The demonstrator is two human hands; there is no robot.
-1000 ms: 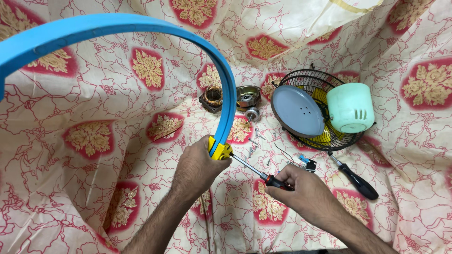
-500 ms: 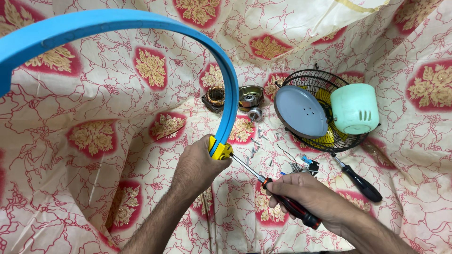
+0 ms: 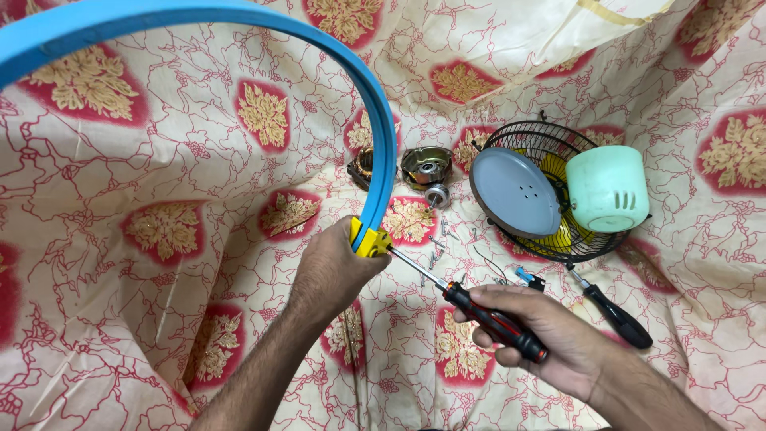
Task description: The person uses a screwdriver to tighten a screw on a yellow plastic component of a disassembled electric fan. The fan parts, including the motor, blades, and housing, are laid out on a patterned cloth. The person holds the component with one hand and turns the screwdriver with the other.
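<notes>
My left hand (image 3: 331,271) grips the lower end of a big blue plastic ring (image 3: 379,152) at its yellow clip (image 3: 369,239). The ring arcs up and left out of view. In my right hand (image 3: 550,339) is a screwdriver with a red and black handle (image 3: 495,322); its shaft tip sits at the yellow clip. Several loose screws (image 3: 437,249) lie on the cloth just behind the shaft.
A black wire fan guard (image 3: 527,140) holds a grey round cover (image 3: 513,191) and a mint green motor housing (image 3: 608,187). Metal motor parts (image 3: 423,170) sit behind the ring. A second black-handled screwdriver (image 3: 614,315) lies right. Patterned cream and red cloth (image 3: 159,231) covers everything.
My right hand slid back along the screwdriver handle and lowered slightly. The left hand and ring stay put.
</notes>
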